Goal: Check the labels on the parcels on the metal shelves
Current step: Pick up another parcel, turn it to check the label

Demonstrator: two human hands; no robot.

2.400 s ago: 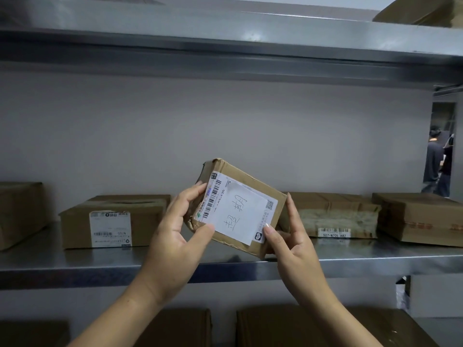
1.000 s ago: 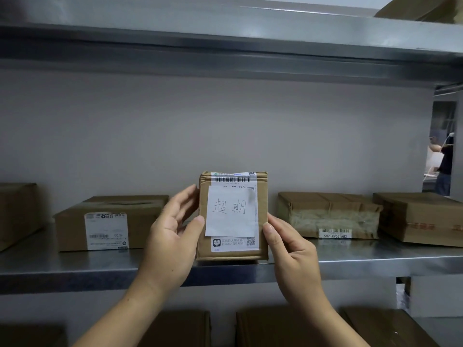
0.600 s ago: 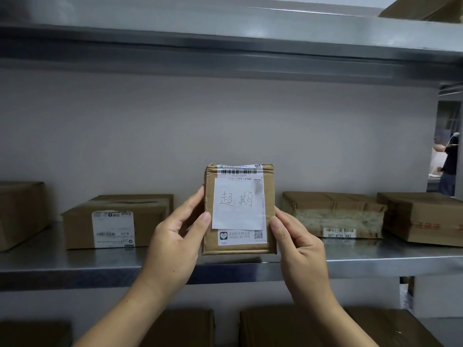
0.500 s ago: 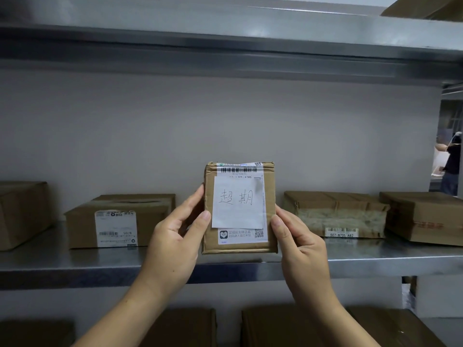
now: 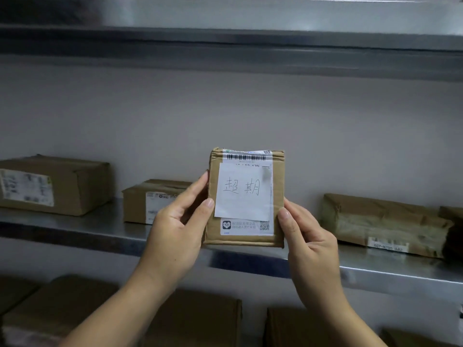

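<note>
I hold a small brown cardboard parcel (image 5: 276, 196) upright in front of the metal shelf (image 5: 82, 229), its face toward me. A white note (image 5: 243, 192) with handwritten characters covers most of its shipping label; a barcode shows above and a QR code below. My left hand (image 5: 175, 229) grips the parcel's left edge, thumb on the front. My right hand (image 5: 308, 241) grips the lower right edge, thumb along the side. Other labelled parcels lie on the shelf: one at far left (image 5: 55, 185), one behind my left hand (image 5: 150, 199), one at right (image 5: 383, 221).
An upper metal shelf (image 5: 225, 38) spans the top of the view. A pale wall (image 5: 225, 116) backs the shelves. Several brown boxes (image 5: 195, 319) sit on the level below. A dark parcel edge (image 5: 453, 229) shows at far right.
The parcel turned from tilted to upright in my hands and stays held with its face toward me. My view has shifted right and closer, so the shelf parcels appear further left.
</note>
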